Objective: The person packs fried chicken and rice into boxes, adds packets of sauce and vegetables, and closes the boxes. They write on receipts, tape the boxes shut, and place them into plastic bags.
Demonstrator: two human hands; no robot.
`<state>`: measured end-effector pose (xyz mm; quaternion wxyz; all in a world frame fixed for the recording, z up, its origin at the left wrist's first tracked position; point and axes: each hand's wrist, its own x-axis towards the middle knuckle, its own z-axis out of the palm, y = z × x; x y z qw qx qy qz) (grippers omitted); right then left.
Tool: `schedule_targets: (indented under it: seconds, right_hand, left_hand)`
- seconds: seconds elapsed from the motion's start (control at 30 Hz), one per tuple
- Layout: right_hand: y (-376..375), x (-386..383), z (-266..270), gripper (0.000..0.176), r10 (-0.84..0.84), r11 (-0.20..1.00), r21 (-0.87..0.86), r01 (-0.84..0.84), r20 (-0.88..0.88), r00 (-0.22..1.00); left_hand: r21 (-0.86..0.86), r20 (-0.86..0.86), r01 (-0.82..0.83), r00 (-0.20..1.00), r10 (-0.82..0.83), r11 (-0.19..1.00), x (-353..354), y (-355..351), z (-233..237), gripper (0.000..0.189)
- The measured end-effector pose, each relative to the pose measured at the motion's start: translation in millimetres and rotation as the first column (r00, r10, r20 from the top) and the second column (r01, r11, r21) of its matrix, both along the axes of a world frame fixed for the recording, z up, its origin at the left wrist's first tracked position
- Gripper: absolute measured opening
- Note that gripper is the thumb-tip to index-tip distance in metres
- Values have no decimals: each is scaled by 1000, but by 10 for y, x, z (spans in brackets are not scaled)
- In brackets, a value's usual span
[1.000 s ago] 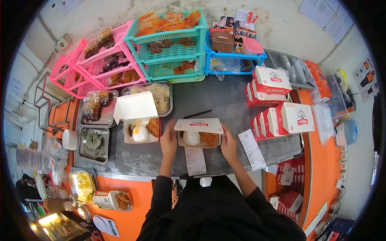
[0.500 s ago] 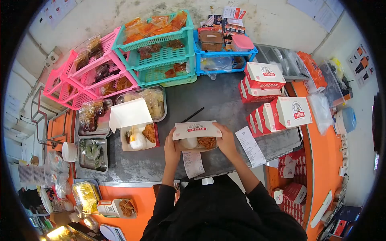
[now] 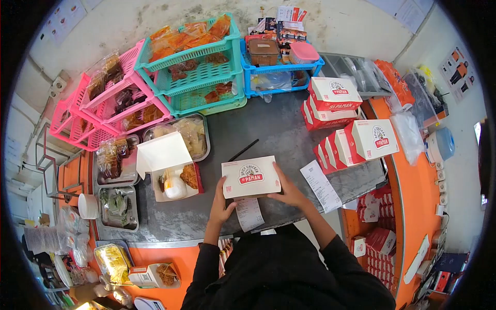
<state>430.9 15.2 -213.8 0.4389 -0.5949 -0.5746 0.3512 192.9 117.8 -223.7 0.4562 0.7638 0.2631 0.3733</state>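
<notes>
A white food box (image 3: 251, 177) with a red printed logo lies in front of me, its lid down over the contents. My left hand (image 3: 221, 202) grips its left side, and my right hand (image 3: 289, 190) grips the right side, fingers curled round the edges. Just below the box is a printed receipt (image 3: 250, 214), its top end hidden. To the left stands an open food box (image 3: 197, 191) with rice (image 3: 175, 187) and fried chicken (image 3: 190, 177). Beyond the held box lies a black pen-like stick (image 3: 243, 150). A longer receipt (image 3: 321, 186) is beside my right hand.
Closed boxes (image 3: 337, 92) are stacked at the right. Pink baskets (image 3: 111, 103), green baskets (image 3: 191, 77) and a blue basket (image 3: 281, 67) line the back. Metal trays (image 3: 135, 209) stand left on the dark counter (image 3: 279, 124). Another box with chicken (image 3: 147, 276) sits lower left.
The lid of the held box has come down over the rice and chicken, which are now hidden. Both hands have shifted to its sides. The camera view has moved slightly.
</notes>
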Motion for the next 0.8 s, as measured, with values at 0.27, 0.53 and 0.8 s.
schedule_targets:
  seconds: [0.27, 0.53, 0.8]
  right_hand:
    - [100, 157, 47, 62, 104, 993, 9, -120, 440, 892]
    - [71, 155, -92, 55, -2, 963, 188, -194, 722, 692]
    - [56, 198, -248, 51, -124, 944, 234, -231, 904, 409]
  left_hand:
    - [-94, -152, -52, 988, 38, 994, -98, 73, -211, 42]
    - [-19, -277, -23, 961, 17, 1000, -112, 80, -121, 45]
    - [589, -674, 445, 731, 106, 675, 131, 172, 193, 40]
